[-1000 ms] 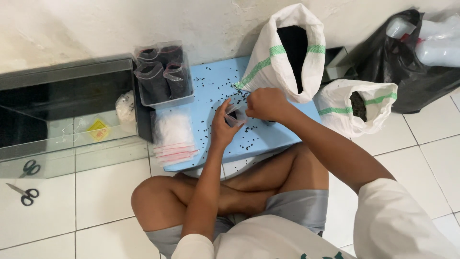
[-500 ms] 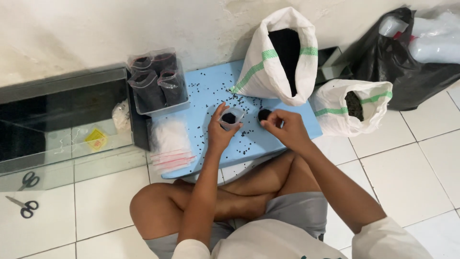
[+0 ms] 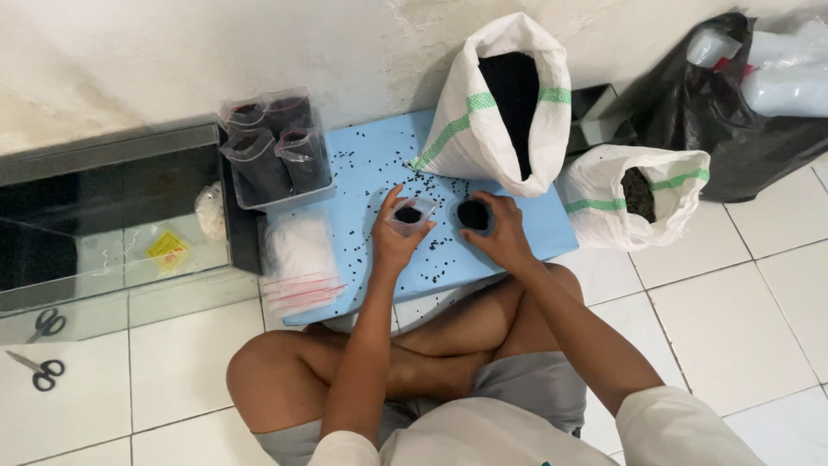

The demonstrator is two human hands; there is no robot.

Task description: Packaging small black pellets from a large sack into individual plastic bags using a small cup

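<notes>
Left hand (image 3: 397, 237) holds a small clear bag (image 3: 409, 216); right hand (image 3: 500, 237) grips a dark cup (image 3: 473, 216).

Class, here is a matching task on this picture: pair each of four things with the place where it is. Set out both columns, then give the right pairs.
Things
1. small clear bag
2. scissors
3. large white sack
4. stack of flat clear bags

Places
A. leaning against the wall, at the far edge of the blue board
B. on the floor tiles at the far left
C. in the left hand
D. on the left end of the blue board

Pairs: 1-C, 2-B, 3-A, 4-D
</notes>
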